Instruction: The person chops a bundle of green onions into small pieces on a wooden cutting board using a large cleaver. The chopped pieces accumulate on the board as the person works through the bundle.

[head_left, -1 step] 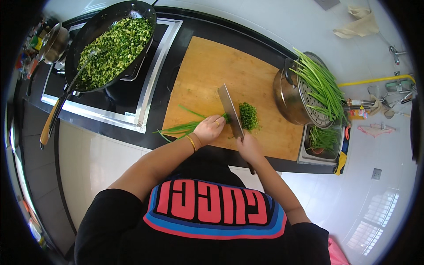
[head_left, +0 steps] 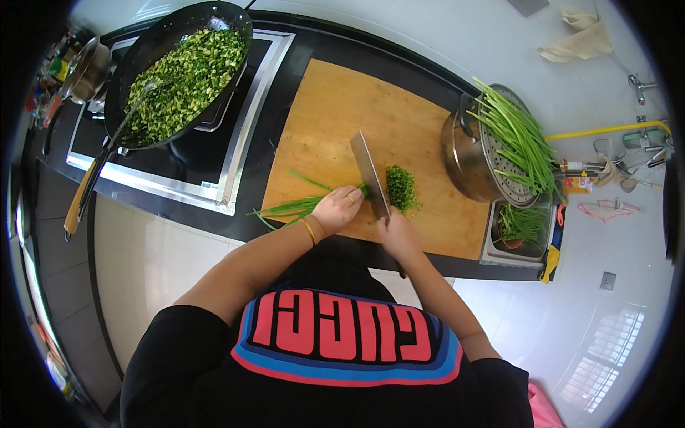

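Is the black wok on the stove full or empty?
Full. The black wok holds a wide layer of chopped greens that covers most of its inside, with a ladle resting in it.

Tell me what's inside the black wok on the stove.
The black wok holds chopped greens with a metal ladle resting in them. The greens cover the wok's bottom, hiding anything underneath.
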A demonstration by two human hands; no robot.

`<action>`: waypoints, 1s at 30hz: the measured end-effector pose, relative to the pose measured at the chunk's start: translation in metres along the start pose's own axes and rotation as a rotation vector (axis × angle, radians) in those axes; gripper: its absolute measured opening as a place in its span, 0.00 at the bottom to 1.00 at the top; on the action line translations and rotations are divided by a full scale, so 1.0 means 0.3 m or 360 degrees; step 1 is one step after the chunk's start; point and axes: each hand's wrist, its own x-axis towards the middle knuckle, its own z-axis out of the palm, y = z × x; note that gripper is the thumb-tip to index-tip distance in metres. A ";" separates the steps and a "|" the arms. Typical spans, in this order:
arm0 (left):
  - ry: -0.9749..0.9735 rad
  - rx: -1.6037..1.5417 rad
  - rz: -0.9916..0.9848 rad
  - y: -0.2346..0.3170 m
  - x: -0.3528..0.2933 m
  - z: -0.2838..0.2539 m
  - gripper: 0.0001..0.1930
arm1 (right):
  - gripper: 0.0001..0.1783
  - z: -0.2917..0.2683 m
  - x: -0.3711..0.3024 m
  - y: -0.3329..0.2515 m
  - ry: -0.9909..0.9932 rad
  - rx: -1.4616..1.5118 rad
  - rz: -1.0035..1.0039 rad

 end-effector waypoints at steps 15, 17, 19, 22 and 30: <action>0.0051 -0.0089 -0.0063 -0.002 -0.011 0.005 0.09 | 0.10 -0.075 -0.071 0.038 -0.0062 -0.0067 -0.0080; 0.0048 -0.0089 -0.0062 -0.002 -0.013 0.005 0.09 | 0.10 -0.072 -0.070 0.017 -0.0084 -0.0119 -0.0044; 0.0031 -0.0103 -0.0054 -0.002 -0.014 0.003 0.10 | 0.10 -0.042 -0.046 -0.018 -0.0011 -0.0142 0.0000; 0.0038 -0.0077 -0.0041 -0.001 -0.012 0.004 0.10 | 0.10 0.003 0.017 -0.054 0.0105 -0.0055 -0.0070; 0.0055 -0.0205 -0.0143 -0.018 -0.018 0.015 0.09 | 0.11 -0.061 -0.022 -0.005 0.0047 0.0118 -0.0113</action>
